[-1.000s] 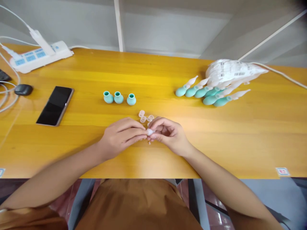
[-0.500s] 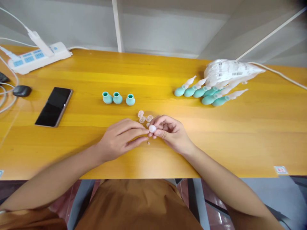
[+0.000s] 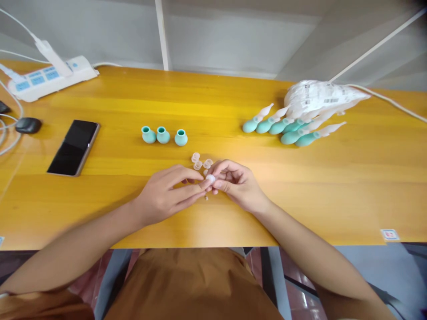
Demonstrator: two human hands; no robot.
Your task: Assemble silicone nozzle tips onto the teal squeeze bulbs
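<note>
My right hand (image 3: 235,183) pinches a small whitish round plastic piece (image 3: 210,178) between thumb and fingertips. From the other side, my left hand (image 3: 175,189) presses its thumb and fingertips against the same piece, partly covering it. Just beyond the fingers lie several small translucent flanged plastic pieces (image 3: 197,165), some partly behind my right hand. A tiny bit (image 3: 206,198) sits on the table below the fingertips. Farther back, three teal squeeze bulbs (image 3: 163,136) stand upright with open mouths. Several teal bulbs with translucent pointed nozzles (image 3: 263,126) lie at the back right.
A white plastic bag (image 3: 313,97) with printed labels rests behind the nozzled bulbs. On the left are a black phone (image 3: 74,147), a black computer mouse (image 3: 28,126) and a white power strip (image 3: 56,82) with cables. A grey partition (image 3: 233,35) borders the yellow wooden table (image 3: 350,186).
My left thumb has come onto the whitish piece and covers part of it, while the left index finger has lifted slightly. The piece has tilted; my right hand has barely moved.
</note>
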